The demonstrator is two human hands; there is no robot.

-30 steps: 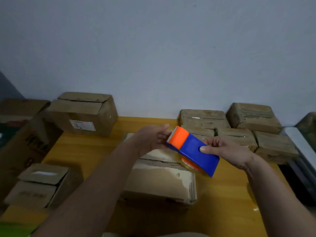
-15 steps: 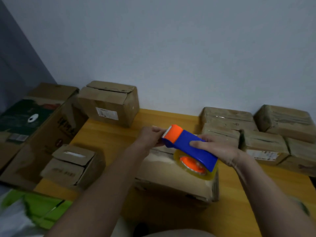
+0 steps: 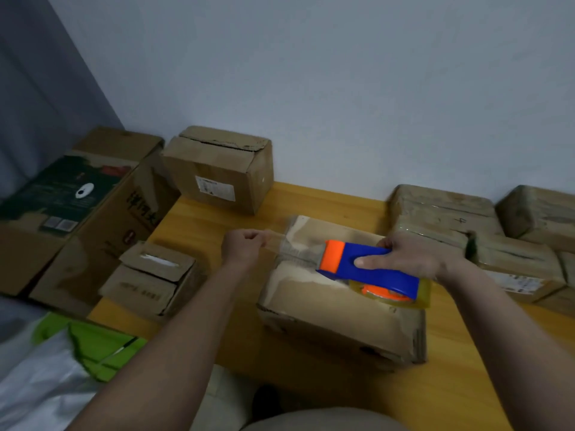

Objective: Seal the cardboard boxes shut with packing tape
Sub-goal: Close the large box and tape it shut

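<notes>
Pinching clear tape, left hand, edges faint

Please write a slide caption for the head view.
Left hand pulls tape from dispenser in right hand over box.

We see two bare forearms that come in from the lower edge, both without sleeves, watch, bracelet or glove. The left hand has no ring that we can see, and the right hand also has none on the fingers that show. At the bottom edge we see a piece of light beige cloth, probably trousers, but the picture there is too dim to tell more.
</notes>
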